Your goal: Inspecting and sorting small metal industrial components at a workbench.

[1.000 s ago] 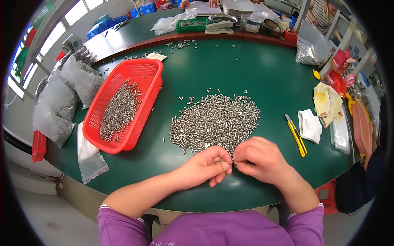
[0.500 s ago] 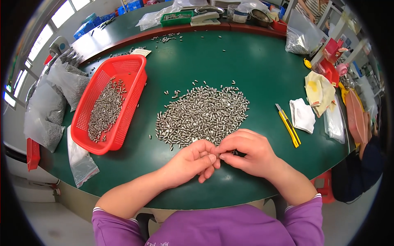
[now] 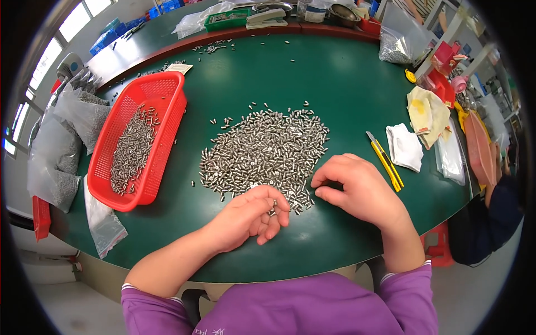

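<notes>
A broad heap of small silvery metal pins lies on the green tabletop in front of me. At its near edge my left hand is turned partly palm up with curled fingers. A small metal pin shows between its thumb and fingers; whether more lie in the palm is hidden. To the right, apart from the left hand, my right hand hovers at the heap's lower right edge. Its thumb and forefinger are parted, and nothing shows between them.
Left of the heap stands a red perforated basket with more pins inside. Filled clear bags crowd the left edge. A yellow utility knife, white cloth and stained glove lie right. A green tray stands at the back.
My hands, together half a second ago, have separated. The right has moved right and its thumb and forefinger have parted; the left stays near the heap's front. The whole view has shifted slightly.
</notes>
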The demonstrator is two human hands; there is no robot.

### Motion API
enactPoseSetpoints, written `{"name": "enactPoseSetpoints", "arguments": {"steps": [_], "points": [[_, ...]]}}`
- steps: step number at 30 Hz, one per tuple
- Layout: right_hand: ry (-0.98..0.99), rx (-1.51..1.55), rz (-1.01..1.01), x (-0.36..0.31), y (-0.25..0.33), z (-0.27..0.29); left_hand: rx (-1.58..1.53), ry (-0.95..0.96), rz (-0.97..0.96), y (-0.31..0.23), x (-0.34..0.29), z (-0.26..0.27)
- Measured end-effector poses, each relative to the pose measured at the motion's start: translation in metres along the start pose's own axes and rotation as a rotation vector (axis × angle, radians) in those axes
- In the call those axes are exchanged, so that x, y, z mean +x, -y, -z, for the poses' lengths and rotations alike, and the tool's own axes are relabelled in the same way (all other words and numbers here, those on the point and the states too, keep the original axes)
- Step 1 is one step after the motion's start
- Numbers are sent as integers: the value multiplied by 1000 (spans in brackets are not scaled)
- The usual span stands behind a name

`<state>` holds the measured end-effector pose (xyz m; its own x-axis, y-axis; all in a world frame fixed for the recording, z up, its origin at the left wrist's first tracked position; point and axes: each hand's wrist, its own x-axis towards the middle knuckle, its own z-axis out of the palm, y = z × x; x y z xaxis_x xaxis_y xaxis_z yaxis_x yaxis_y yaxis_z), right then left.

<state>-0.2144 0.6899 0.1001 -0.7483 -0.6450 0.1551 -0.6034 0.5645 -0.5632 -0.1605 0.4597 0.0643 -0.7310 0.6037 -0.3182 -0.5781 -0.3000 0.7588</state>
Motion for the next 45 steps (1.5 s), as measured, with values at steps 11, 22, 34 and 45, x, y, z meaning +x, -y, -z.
{"name": "enactPoseSetpoints", "arguments": {"steps": [11,22,34,45], "points": [[95,-62,-3,-1,15,-12,21,-30,3,2,-2,1],[-165,340,10,3,33,-35,187,19,-141,14,2,-3],[-225,91,279,3,30,-35,147,42,-115,14,3,-4],[-198,63,373,9,18,-35,46,-27,-4,0,-1,-1]]}}
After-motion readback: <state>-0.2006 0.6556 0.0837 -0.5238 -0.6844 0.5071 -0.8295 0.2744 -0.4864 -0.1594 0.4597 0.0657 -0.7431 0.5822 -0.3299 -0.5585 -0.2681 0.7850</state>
